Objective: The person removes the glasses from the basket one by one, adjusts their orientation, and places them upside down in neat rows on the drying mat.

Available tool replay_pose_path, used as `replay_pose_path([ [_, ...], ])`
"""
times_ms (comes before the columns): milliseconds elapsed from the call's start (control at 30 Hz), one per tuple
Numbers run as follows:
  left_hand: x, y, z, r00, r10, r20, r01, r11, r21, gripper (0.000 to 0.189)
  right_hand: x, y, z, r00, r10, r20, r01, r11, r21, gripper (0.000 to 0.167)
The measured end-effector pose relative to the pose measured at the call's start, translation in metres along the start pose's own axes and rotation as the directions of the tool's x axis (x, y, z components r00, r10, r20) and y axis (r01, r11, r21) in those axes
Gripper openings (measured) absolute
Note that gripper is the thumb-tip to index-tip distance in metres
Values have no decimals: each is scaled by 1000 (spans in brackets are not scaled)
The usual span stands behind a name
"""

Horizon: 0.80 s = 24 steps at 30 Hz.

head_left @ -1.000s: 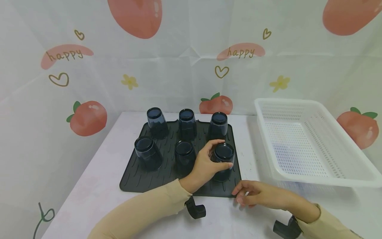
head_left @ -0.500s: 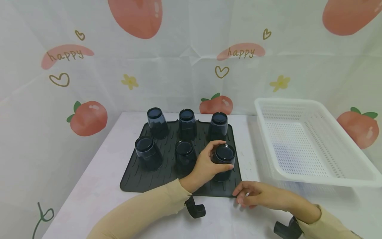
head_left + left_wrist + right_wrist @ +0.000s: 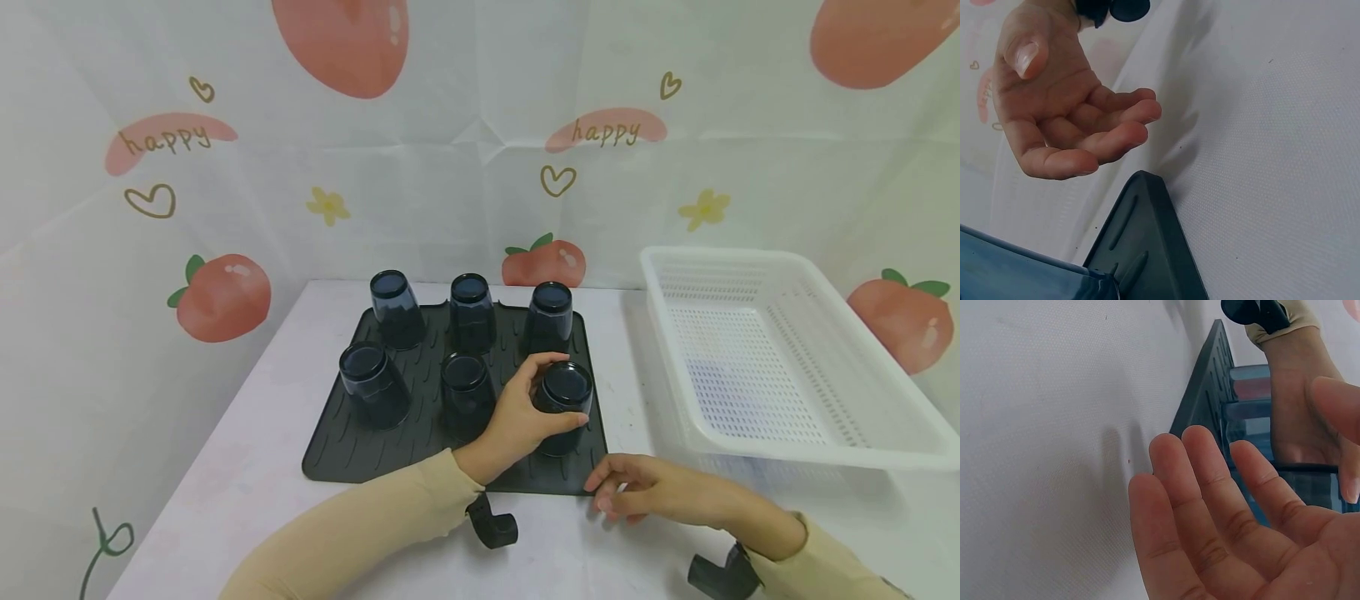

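Observation:
Several dark blue drinking glasses stand upside down in two rows on a black ridged drying mat (image 3: 341, 454). My left hand (image 3: 512, 421) curls its fingers and thumb round the front right glass (image 3: 566, 385), which is upright over the mat. That glass's side (image 3: 1016, 272) fills the lower left corner of the left wrist view. My right hand (image 3: 648, 490) is beside the mat's front right corner, fingers loosely bent and holding nothing. The right wrist view shows the right hand's palm and fingers (image 3: 1207, 531), with the left hand (image 3: 1300, 403) beyond.
A white perforated plastic basket (image 3: 667, 367) stands at the right of the white table (image 3: 255, 467). Behind, a white cloth backdrop (image 3: 450, 192) with peach prints hangs at the table's far edge. The front middle glass (image 3: 467, 396) is close beside my left hand.
Over the past second the gripped glass and my left hand shift very slightly right and toward me. The right hand and the other glasses stay in place.

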<state>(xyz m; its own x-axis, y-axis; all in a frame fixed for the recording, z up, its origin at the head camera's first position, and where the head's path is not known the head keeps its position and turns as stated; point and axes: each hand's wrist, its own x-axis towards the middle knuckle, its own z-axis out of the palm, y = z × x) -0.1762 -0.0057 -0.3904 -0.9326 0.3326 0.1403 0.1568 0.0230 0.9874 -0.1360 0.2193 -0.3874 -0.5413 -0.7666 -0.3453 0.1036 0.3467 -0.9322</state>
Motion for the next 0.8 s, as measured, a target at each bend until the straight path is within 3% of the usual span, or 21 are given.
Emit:
replay_pose_path([
  [500,2,1,-1,998,-32,53,33,999,-18,78,-2,-3,1,1000,-6,7,6,1000,23,38],
  [800,3,5,-3,999,-25,40,25,1000,-3,78,-2,-3,1,1000,-6,15,6,999,33,39],
])
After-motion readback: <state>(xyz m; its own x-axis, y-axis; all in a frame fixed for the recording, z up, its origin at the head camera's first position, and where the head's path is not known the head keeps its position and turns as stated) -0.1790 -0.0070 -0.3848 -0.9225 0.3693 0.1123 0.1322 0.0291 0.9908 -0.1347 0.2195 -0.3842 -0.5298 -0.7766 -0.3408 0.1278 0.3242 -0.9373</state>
